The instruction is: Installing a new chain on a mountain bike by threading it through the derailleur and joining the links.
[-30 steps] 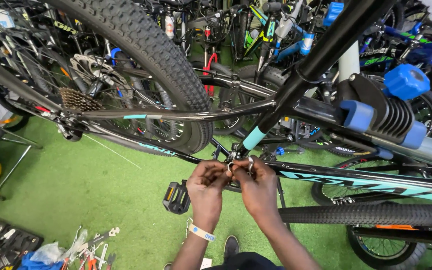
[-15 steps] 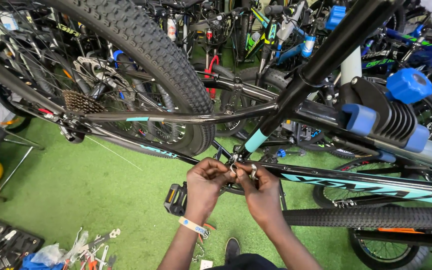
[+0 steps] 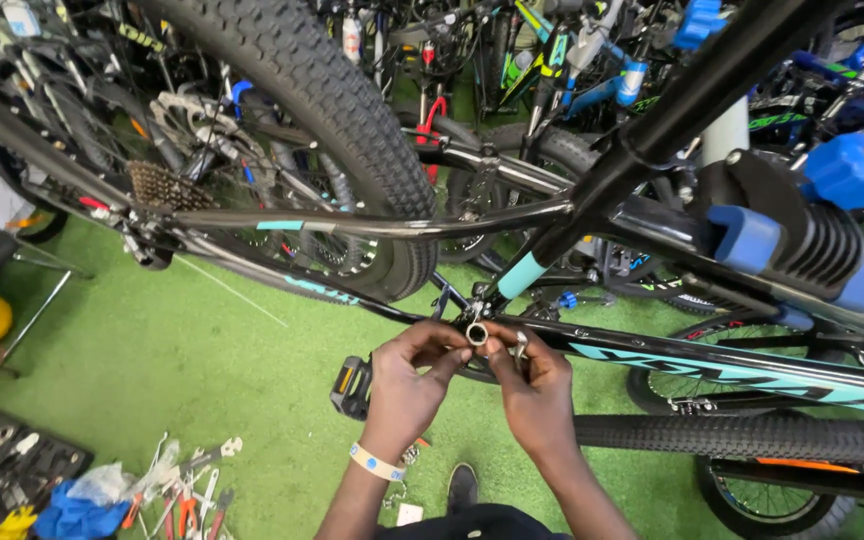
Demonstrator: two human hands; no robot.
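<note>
Both hands at the bottom bracket [image 3: 476, 334] of the clamped black-and-teal bike frame [image 3: 712, 360], left hand [image 3: 407, 385] pinching the small silver ring there, right hand [image 3: 537, 395] closed on a slim metal tool [image 3: 520, 346]; probably mid-fitting, steady alignment needed next.

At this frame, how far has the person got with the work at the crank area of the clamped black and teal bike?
Done: the black and teal bicycle frame sits in the blue-padded repair stand clamp, rear knobby tyre mounted. In hand: the left hand and right hand pinch a small silver ring-shaped metal part at the bottom bracket. Left: that part looks unseated; scattered hand tools lie on the green turf.
</note>
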